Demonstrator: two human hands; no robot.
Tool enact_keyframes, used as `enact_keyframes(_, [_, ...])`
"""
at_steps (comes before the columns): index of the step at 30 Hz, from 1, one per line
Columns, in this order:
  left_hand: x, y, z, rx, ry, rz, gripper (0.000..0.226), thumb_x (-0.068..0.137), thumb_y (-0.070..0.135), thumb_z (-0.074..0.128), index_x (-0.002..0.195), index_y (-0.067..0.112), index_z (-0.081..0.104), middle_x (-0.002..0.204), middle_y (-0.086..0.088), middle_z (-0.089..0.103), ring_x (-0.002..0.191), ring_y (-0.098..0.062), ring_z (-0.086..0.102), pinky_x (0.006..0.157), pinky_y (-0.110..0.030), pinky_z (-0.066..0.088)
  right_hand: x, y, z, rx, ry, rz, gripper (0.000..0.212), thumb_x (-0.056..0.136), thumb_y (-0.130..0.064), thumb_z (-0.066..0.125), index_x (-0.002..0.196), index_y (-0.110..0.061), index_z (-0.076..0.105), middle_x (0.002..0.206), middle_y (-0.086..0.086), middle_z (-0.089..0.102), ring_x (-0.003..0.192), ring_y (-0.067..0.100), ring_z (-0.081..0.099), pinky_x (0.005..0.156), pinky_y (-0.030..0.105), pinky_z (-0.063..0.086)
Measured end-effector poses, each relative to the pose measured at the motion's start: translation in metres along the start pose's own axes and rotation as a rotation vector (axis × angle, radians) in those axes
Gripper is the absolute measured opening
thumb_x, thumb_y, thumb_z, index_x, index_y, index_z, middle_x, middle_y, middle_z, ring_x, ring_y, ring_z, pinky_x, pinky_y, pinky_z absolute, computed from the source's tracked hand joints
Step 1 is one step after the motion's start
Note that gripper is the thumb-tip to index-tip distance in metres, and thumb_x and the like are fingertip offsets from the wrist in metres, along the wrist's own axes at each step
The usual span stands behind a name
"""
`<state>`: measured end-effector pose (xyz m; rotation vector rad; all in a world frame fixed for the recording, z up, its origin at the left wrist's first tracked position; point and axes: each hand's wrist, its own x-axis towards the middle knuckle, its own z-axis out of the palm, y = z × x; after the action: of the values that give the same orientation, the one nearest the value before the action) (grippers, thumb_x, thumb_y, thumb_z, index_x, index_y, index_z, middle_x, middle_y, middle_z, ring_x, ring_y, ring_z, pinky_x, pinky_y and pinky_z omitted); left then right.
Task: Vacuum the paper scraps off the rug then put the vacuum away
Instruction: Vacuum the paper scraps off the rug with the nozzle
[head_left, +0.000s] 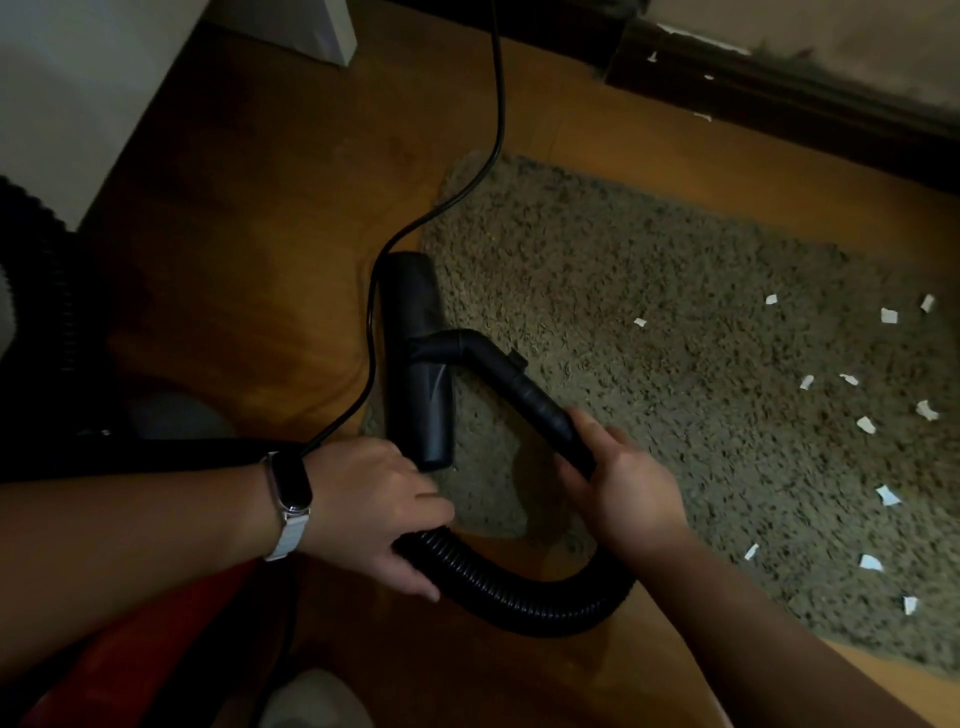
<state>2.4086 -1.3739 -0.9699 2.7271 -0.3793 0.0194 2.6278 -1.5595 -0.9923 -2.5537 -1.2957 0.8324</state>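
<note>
A shaggy olive rug (649, 291) lies on the wooden floor. Several white paper scraps (865, 424) are scattered over its right part. The black vacuum floor head (418, 358) rests on the rug's left edge, joined to a black wand (524, 392). My right hand (621, 486) grips the wand's lower end. My left hand (374, 512), with a watch on the wrist, holds the ribbed black hose (519, 603) that loops between the two hands.
A black power cord (496, 104) runs from the top over the rug's corner and down the floor to my left wrist. A red vacuum body (130, 654) sits at bottom left. A white cabinet (67, 93) stands top left, a dark skirting board (779, 93) top right.
</note>
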Motion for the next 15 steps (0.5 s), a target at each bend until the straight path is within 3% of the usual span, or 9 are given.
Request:
enact_keyframes(5, [0.004,-0.001,-0.001,-0.022,0.010,-0.056,0.059,0.084,0.079,0.044,0.091,0.025,0.067,0.069,0.012,0.063,0.059,-0.009,0.063,0.052,-0.027,0.053,0.003,0.013,-0.010,-0.053,0.043,0.021,0.058,0.094,-0.047,0.052,0.147,-0.045,0.029,0.095,-0.012,0.046,0.070,0.011,0.052,0.052,0.025,0.043])
enact_keyframes(10, [0.013,0.002,-0.002,-0.028,0.023,-0.087,0.057,0.084,0.077,0.045,0.093,0.025,0.067,0.070,0.011,0.063,0.060,-0.010,0.062,0.051,-0.029,0.052,-0.014,0.036,-0.016,0.022,0.122,0.143,0.057,0.092,-0.039,0.060,0.146,-0.041,0.040,0.095,-0.010,0.051,0.063,0.009,0.048,0.045,0.016,0.027])
enact_keyframes(13, [0.019,0.004,-0.001,-0.030,-0.006,-0.073,0.057,0.085,0.076,0.047,0.094,0.024,0.067,0.071,0.011,0.063,0.061,-0.011,0.063,0.051,-0.029,0.052,-0.022,0.043,-0.015,0.063,0.115,0.188,0.057,0.093,-0.037,0.063,0.146,-0.039,0.041,0.092,-0.007,0.051,0.061,0.001,0.046,0.045,0.018,0.030])
enact_keyframes(15, [0.020,0.003,-0.002,-0.026,-0.022,-0.072,0.056,0.084,0.076,0.047,0.095,0.025,0.067,0.072,0.011,0.063,0.061,-0.010,0.063,0.051,-0.028,0.052,-0.022,0.044,-0.014,0.118,0.092,0.192,0.058,0.092,-0.036,0.063,0.147,-0.037,0.042,0.092,-0.002,0.055,0.062,0.006,0.052,0.047,0.023,0.038])
